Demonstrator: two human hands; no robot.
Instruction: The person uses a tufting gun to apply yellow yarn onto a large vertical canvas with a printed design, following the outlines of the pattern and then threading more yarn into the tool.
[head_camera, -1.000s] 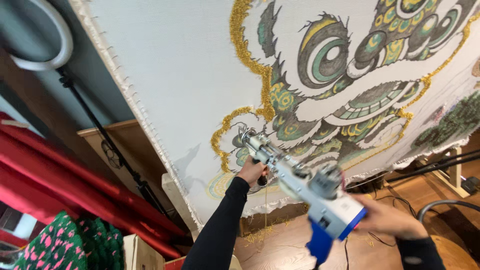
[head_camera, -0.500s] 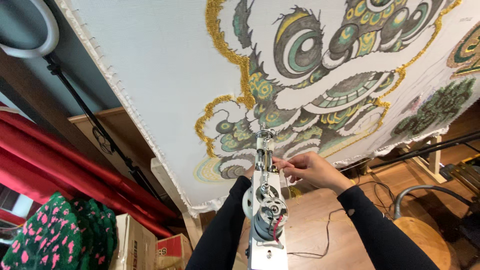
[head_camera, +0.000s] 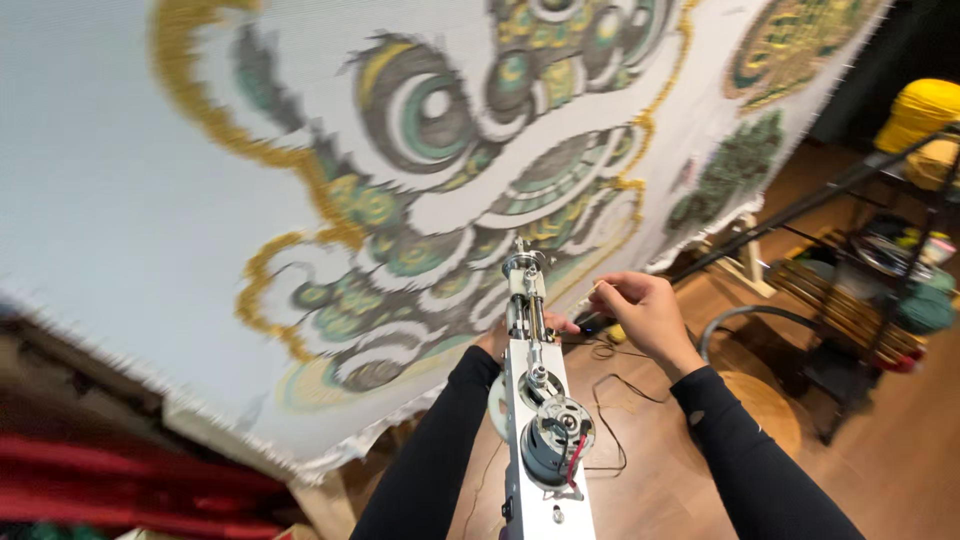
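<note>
I count one long silver metal tufting gun (head_camera: 535, 400) running up the middle of my view, its round motor housing with a red wire near the bottom edge and its tip pointing at one large white stretched cloth (head_camera: 130, 200) worked with a lion-like face in gold, green and grey yarn. Two black-sleeved arms come up from below. My left hand (head_camera: 505, 340) sits behind the gun's body, so I see only a few fingers curled beside it; it seems to grip the gun, though how tightly I cannot tell. My right hand (head_camera: 640, 310) is just right of the gun's front end, fingers pinched together on what looks like a thin pale strand of yarn (head_camera: 583, 297), too fine and blurred to be sure. One thin dark cable (head_camera: 610, 400) loops over the wooden floor (head_camera: 690, 480) under the hands. At the right stands one dark metal rack (head_camera: 880, 300), its shelves holding blurred items I cannot sort out, with two yellow yarn cones (head_camera: 920, 115) at the top, partly cut off by the frame. The lower left corner shows blurred red bars (head_camera: 130, 480), hard to make out. I see no readable packages or labels.
</note>
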